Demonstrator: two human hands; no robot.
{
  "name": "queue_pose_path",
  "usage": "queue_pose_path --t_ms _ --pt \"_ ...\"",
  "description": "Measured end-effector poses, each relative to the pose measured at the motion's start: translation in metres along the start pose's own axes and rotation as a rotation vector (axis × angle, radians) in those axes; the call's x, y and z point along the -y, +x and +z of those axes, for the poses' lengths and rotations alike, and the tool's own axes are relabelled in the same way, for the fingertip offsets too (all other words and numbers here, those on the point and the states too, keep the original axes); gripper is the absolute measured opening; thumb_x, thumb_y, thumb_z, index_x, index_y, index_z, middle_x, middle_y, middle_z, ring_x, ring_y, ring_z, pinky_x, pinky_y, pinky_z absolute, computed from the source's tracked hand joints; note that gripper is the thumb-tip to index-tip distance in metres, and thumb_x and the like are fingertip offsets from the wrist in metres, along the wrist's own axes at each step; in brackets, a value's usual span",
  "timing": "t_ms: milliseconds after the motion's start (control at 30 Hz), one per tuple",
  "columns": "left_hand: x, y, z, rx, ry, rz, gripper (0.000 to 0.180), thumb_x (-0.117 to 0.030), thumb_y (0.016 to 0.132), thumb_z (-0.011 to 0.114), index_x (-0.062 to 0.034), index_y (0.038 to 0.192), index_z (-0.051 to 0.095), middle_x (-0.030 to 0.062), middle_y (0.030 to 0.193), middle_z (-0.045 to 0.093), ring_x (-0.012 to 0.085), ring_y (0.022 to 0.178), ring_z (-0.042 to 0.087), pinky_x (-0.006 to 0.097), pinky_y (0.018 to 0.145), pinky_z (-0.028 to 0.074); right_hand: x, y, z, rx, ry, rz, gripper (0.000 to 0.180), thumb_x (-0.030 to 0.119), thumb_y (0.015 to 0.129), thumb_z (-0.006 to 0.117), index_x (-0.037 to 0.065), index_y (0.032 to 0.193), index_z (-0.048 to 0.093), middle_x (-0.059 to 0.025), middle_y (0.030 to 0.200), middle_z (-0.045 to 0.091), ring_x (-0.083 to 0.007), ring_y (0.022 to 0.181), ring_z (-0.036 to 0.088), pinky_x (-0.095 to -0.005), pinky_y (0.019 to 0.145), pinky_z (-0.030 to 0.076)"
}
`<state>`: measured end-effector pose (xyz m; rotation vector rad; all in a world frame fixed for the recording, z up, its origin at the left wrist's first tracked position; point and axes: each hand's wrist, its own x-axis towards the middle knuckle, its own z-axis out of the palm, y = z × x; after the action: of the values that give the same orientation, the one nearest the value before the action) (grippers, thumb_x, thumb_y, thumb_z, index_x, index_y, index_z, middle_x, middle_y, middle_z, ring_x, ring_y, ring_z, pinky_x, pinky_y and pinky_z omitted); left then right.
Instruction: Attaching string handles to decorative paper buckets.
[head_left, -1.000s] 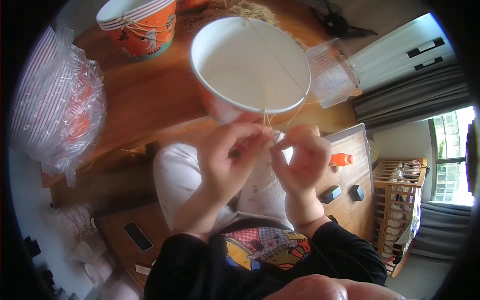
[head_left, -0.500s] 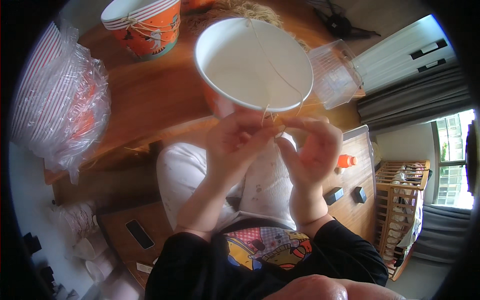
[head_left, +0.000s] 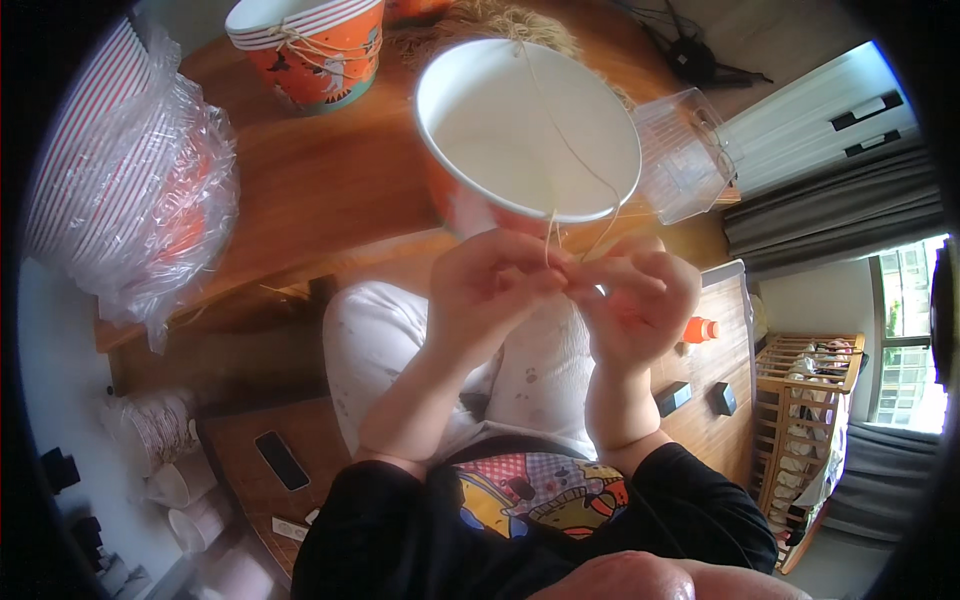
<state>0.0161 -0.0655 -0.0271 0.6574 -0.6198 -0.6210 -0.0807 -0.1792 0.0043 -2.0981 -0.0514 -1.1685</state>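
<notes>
An orange paper bucket (head_left: 450,190) with a white inside stands at the table's front edge, its mouth tilted toward me. From its far rim a thin tan string (head_left: 567,146) crosses the opening and comes over the near rim to my fingers. My left hand (head_left: 490,295) pinches the string just below that rim, where a loop shows. Close against it, my right hand (head_left: 640,300) has its thumb and fingertips closed on the string too. The fingertips of both hands meet, and they hide the exact crossing of the strands.
Nested orange buckets (head_left: 325,65) with string handles stand at the back left. A plastic-wrapped bucket stack (head_left: 130,190) is at far left. Behind the bucket lies a heap of tan strings (head_left: 480,28); a clear plastic box (head_left: 685,155) sits to its right. A phone (head_left: 281,461) lies lower left.
My hands have come together: the right fingertips, slightly apart from the left ones before, now press beside them on the string. The whole view has shifted a little, with the bucket appearing farther right.
</notes>
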Motion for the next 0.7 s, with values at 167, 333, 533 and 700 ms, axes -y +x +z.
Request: queue_pose_path --t_ms 167,333,533,700 --pt "0.0 0.001 0.001 -0.078 0.106 -0.011 0.012 0.002 0.083 0.068 0.0018 0.095 0.066 0.0086 0.092 0.069 0.0099 0.079 0.066 0.018 0.068 0.051 -0.006 -0.004 0.005 -0.059 0.164 0.117 0.055 -0.004 0.073 0.077 0.006 0.112 0.038 -0.0115 0.086 0.071 -0.0164 0.082 0.061 -0.0278 0.077 0.042" --pt "-0.004 -0.002 0.0 -0.118 0.243 0.053 0.014 0.001 0.083 0.068 0.0019 0.097 0.066 0.0075 0.09 0.07 0.0083 0.074 0.065 0.017 0.063 0.05 -0.004 0.004 0.008 -0.043 0.053 0.034 0.056 -0.002 0.073 0.078 0.006 0.111 0.038 -0.0095 0.084 0.072 -0.0159 0.077 0.06 -0.0266 0.077 0.041" --pt "-0.007 -0.006 -0.01 -0.134 0.438 0.168 0.015 0.007 0.083 0.066 0.0044 0.098 0.064 0.0097 0.088 0.068 0.0112 0.076 0.065 0.019 0.066 0.051 0.008 0.024 0.003 0.1 -0.15 -0.1 0.057 0.001 0.07 0.08 0.006 0.112 0.041 -0.0066 0.084 0.072 -0.014 0.077 0.057 -0.0287 0.078 0.04" --pt "-0.016 -0.006 -0.012 -0.162 0.601 0.269 0.014 0.009 0.081 0.066 0.0037 0.094 0.066 0.0087 0.086 0.068 0.0096 0.073 0.063 0.019 0.063 0.049 0.01 0.034 0.005 0.117 -0.232 -0.18 0.059 0.005 0.07 0.081 0.007 0.116 0.043 -0.0019 0.086 0.073 -0.0129 0.078 0.056 -0.0289 0.079 0.038"
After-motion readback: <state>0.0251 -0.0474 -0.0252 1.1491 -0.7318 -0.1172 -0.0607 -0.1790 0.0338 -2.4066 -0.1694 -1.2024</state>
